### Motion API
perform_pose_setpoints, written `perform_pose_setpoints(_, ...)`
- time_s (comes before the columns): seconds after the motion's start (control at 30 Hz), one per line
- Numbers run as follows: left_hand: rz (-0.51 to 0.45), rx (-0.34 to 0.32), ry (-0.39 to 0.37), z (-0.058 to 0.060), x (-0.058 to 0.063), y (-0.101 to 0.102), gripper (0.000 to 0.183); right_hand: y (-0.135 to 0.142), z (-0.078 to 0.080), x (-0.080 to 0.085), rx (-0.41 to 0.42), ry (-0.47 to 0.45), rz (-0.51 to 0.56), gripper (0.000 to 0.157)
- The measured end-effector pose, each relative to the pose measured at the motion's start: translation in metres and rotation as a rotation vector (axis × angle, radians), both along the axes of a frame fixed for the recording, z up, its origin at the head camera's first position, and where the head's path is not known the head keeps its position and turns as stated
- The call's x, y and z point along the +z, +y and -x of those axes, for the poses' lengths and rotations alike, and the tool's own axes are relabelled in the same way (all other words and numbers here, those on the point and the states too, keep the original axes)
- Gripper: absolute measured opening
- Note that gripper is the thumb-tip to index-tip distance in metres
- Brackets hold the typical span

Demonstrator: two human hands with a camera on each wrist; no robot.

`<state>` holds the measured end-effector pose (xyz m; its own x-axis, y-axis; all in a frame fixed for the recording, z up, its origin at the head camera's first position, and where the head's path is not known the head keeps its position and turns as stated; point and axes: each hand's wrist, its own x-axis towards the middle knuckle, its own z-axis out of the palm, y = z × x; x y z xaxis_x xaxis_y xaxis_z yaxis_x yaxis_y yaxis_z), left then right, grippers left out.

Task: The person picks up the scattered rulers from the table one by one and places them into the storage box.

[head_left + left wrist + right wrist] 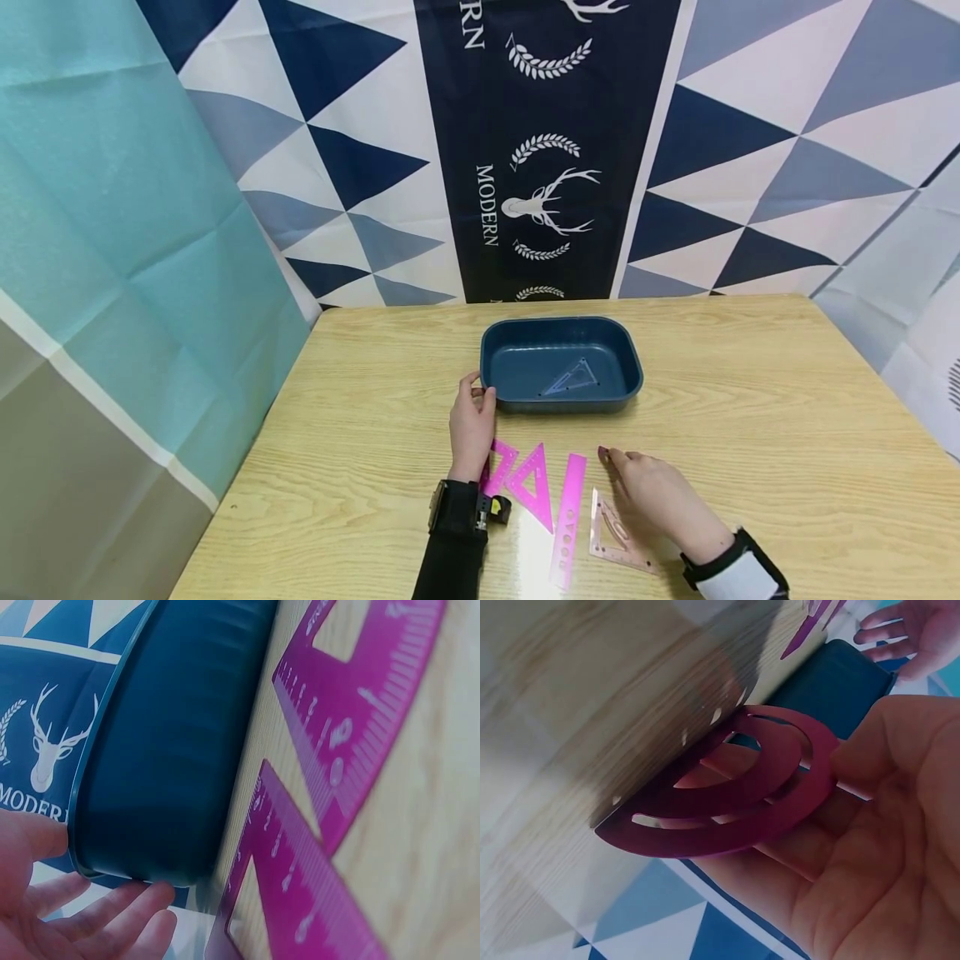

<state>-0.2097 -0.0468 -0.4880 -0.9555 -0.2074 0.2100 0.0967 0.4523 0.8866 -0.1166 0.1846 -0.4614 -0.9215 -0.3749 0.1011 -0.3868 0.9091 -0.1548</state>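
My left hand [471, 429] is at the near left corner of a dark blue plastic bin [561, 407], thumb at the rim and loosely spread fingers against its end. Inside the bin lies a clear set square [573, 379]. My right hand [660, 492] pinches a purple half-round protractor [795, 780] between thumb and fingers, its straight edge close over the tabletop. Between the hands lie a magenta set square [534, 487], another magenta piece [300, 900] partly hidden by the left wrist, and a magenta ruler [570, 521]. A pale pink set square [597, 533] is below my right hand.
The wooden table [750, 375] reaches back to a patterned cloth [367, 167] with triangles and a deer print. A teal curtain [135, 208] hangs on the left side. Black bands [459, 508] with devices are strapped to my wrists.
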Motion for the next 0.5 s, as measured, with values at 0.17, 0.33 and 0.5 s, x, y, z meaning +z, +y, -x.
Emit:
perform_pose_setpoints(0.17,0.011,0.0,0.008,0.0004,0.0005,-0.0009,0.039,0.0,0.0017,-0.0012,0.014,0.092,-0.038,0.012)
perform_pose_setpoints(0.33,0.018,-0.006,0.0,-0.0002,0.0017,-0.0011,0.04,0.001,0.0024,-0.0044,0.031,0.175,-0.039,0.012)
perform_pose_setpoints(0.5,0.006,-0.017,-0.01,-0.0005,0.0029,-0.0013,0.04,0.0035,0.0042,-0.0045,0.033,0.197,-0.043,0.017)
